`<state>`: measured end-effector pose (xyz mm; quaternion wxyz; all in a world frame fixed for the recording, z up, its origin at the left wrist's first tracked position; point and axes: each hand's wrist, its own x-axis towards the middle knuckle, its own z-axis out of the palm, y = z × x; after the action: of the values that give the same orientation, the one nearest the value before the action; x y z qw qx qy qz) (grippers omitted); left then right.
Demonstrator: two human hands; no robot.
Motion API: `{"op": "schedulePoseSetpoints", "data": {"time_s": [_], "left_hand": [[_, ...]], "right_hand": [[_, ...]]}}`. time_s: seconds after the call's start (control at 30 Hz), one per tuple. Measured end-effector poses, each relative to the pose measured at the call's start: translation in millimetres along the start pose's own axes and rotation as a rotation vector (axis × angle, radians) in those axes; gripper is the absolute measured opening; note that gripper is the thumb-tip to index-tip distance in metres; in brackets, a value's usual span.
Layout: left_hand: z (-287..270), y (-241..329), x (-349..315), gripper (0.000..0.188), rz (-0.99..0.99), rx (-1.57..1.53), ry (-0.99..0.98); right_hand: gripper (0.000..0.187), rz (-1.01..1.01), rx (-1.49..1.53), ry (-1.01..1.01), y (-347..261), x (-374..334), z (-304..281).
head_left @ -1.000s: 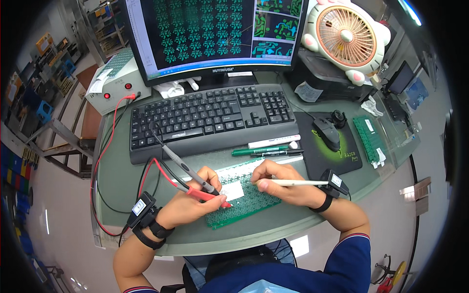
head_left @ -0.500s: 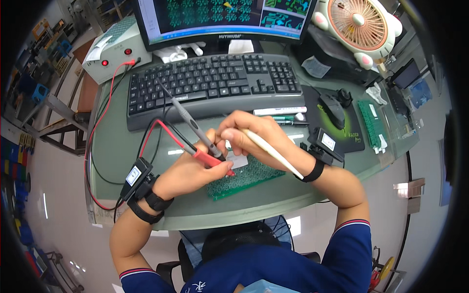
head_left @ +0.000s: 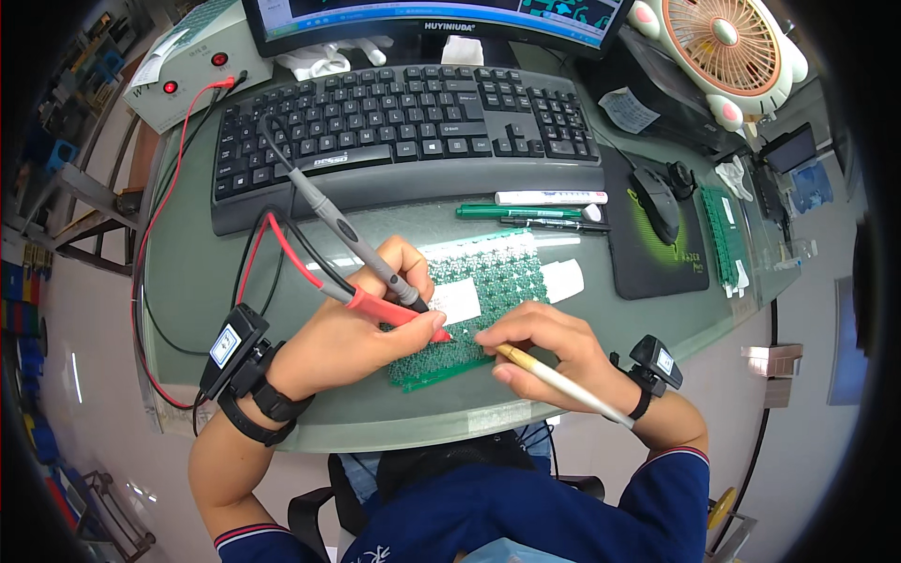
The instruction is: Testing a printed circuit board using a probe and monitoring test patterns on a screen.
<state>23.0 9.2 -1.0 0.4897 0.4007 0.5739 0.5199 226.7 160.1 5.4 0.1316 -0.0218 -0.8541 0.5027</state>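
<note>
My left hand (head_left: 361, 333) is closed round two test probes, a red probe (head_left: 380, 308) and a grey probe (head_left: 343, 228) with a black tip. The red tip reaches down to a green circuit board panel (head_left: 502, 267) lying on the glass-topped desk. My right hand (head_left: 554, 352) hovers by the panel's near right side, fingers pinched round a slim pen-like tool (head_left: 572, 388), white with a tan front part. Its working tip is hidden by my fingers. A white paper slip (head_left: 457, 301) lies on the panel, and another slip (head_left: 562, 280) sticks out at its right edge.
Beyond the panel are several pens (head_left: 535, 212), a keyboard (head_left: 404, 141) and a monitor (head_left: 432, 28). A mouse (head_left: 657, 205) on its mat and another green board (head_left: 720, 235) lie to the right. Probe leads run left to a white box (head_left: 192, 75).
My right hand has moved away from my left hand, toward me and down to the panel's near right side, uncovering more of the board. Both probes stay in my left hand.
</note>
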Motion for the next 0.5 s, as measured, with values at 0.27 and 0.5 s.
{"op": "schedulePoseSetpoints", "data": {"time_s": [0.27, 0.5], "left_hand": [[-1, -3, 1, 0.03, -0.036, -0.05, 0.011], [-1, -5, 0, 0.026, 0.05, 0.024, 0.035]], "right_hand": [[0.017, 0.173, 0.071, 0.02, 9, -3, 5], [0.02, 0.096, -0.111, 0.019, 7, -4, 13]]}}
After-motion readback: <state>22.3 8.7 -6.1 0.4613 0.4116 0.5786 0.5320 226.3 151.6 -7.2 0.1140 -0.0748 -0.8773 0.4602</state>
